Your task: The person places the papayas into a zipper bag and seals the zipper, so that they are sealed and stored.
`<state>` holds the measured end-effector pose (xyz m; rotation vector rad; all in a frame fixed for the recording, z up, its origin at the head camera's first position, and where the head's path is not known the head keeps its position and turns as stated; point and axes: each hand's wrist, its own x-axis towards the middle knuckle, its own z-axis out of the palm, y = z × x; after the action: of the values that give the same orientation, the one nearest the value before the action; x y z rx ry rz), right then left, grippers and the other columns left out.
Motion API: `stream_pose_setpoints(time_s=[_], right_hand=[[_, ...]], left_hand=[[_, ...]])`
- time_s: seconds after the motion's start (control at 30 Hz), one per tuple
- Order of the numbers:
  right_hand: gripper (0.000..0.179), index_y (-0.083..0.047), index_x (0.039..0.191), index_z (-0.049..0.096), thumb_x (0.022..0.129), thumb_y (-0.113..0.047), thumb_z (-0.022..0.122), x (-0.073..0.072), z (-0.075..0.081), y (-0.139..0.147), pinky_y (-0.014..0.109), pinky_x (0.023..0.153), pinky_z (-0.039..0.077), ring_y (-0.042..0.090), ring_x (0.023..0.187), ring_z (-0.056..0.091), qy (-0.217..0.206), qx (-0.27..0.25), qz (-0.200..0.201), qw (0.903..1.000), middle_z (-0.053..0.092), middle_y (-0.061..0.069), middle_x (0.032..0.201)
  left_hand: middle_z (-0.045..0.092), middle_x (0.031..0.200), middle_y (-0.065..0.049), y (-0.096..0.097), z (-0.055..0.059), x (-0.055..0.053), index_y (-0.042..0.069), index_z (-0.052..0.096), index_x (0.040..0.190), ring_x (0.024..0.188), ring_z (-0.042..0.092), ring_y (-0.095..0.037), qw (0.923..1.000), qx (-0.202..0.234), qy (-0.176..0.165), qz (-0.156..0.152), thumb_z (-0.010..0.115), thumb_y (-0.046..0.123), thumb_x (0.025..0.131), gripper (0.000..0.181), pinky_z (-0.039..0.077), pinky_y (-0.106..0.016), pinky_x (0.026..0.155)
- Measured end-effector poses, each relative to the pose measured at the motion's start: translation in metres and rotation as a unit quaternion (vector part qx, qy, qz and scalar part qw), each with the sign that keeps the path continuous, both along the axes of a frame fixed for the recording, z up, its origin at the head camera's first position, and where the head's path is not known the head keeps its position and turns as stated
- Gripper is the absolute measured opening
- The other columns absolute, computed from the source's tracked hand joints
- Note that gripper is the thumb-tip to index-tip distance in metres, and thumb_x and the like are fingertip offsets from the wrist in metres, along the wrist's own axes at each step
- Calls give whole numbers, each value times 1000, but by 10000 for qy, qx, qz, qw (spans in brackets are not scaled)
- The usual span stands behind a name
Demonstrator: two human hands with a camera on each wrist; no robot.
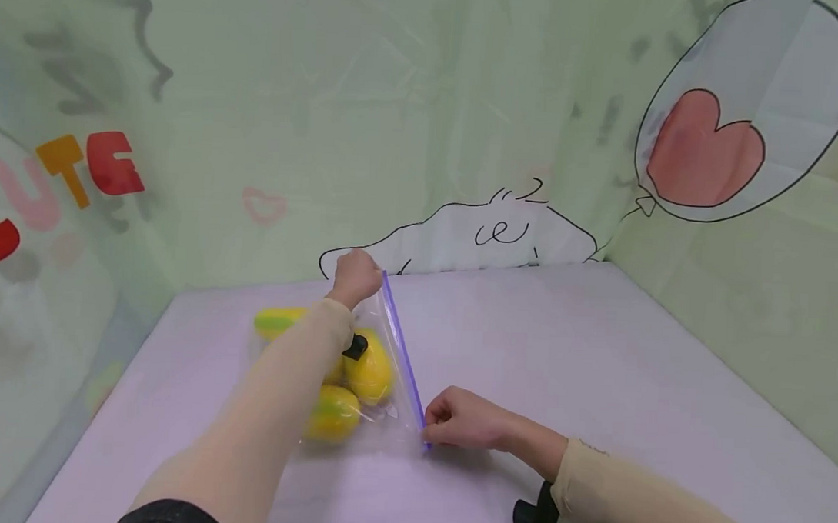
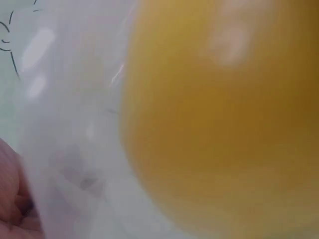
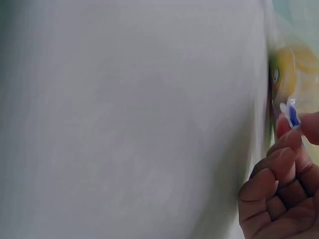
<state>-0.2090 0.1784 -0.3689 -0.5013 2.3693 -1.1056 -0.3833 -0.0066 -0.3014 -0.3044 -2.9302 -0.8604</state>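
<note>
A clear zip bag point(image 1: 403, 419) with a purple-blue zip strip point(image 1: 403, 353) lies on the table, several yellow fruits point(image 1: 370, 371) inside it. Some of these have green patches. My left hand point(image 1: 356, 276) grips the far end of the strip, its forearm crossing over the bag and hiding part of the fruit. At the near end, my right hand point(image 1: 465, 418) pinches the strip's corner between thumb and forefinger, the other fingers curled, as the right wrist view shows with the blue strip end point(image 3: 293, 115). Close up in the left wrist view, one yellow fruit point(image 2: 224, 119) shows through the plastic.
The bag rests on a pale lilac tabletop point(image 1: 561, 359). Light green fabric walls point(image 1: 368, 121) with printed letters and a balloon drawing point(image 1: 743, 111) stand around it. Black wrist camera mounts point(image 1: 536, 516) hang from the sleeves.
</note>
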Motion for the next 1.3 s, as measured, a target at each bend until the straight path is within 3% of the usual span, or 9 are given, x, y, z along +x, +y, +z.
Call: stream_pose_setpoints(time_s=[0.5,0.7,0.83,0.9,0.97,1.07,1.13,1.2,1.3], right_hand=[[23,-5,71,65,90,-14,72,11,-1,11,19,52,31,9,56,43,-99,241,-9,9997,51,-5,59],[22,-5,73,69,92,-16,72,13,-1,12,19,53,35,9,57,46,-61,338,-130,9993,55,-4,61],[21,-6,73,70,92,-15,73,14,-3,11,19,52,36,9,57,46,-37,350,-147,9993,56,-4,61],[21,-7,73,70,92,-15,73,14,-4,9,19,52,36,9,56,45,-39,385,-138,9992,56,-4,60],[21,-7,72,70,91,-15,74,14,-6,8,19,52,35,9,56,46,-58,417,-133,9990,56,-5,60],[21,-6,72,70,91,-15,74,13,-6,9,19,52,35,9,55,46,-89,431,-97,9990,57,-4,60],[21,-6,73,70,91,-16,73,12,-5,11,19,52,35,9,55,46,-142,426,-63,9990,57,-3,60],[22,-6,74,71,92,-18,73,10,-3,13,19,52,35,10,55,45,-229,455,-32,9987,57,-3,61],[24,-7,75,72,94,-23,72,5,4,17,20,51,34,10,55,44,-351,568,-44,9978,57,-3,61]], left_hand=[[16,54,4,10,6,9,14,27,48,55,14,-11,9991,-60,-288,-290,44,-8,85,45,21,-24,53],[26,56,2,15,12,12,9,38,54,58,24,-13,9965,-234,-735,-312,49,-1,92,40,32,-27,60],[67,93,-11,17,15,22,-4,70,99,89,63,-20,9893,-638,-1120,-683,55,16,104,25,54,-29,89],[67,130,-17,13,15,27,-5,64,130,125,62,-29,9851,-803,-1246,-871,57,23,105,38,50,-38,111],[59,144,-21,6,16,29,-6,55,140,138,54,-34,9825,-887,-1340,-942,57,26,105,48,45,-43,117],[62,138,-22,-15,19,27,-7,58,134,129,59,-32,9813,-1068,-1298,-941,59,27,104,46,48,-42,113],[68,111,-18,-35,24,23,-8,65,115,101,64,-25,9801,-1240,-1256,-910,59,27,103,36,54,-36,100],[57,80,-10,-59,26,16,-5,62,90,73,49,-18,9784,-1393,-1242,-885,58,26,103,34,50,-32,79],[59,80,-15,-98,26,12,-8,64,91,75,56,-23,9789,-1442,-1268,-697,57,27,104,37,52,-34,82]])
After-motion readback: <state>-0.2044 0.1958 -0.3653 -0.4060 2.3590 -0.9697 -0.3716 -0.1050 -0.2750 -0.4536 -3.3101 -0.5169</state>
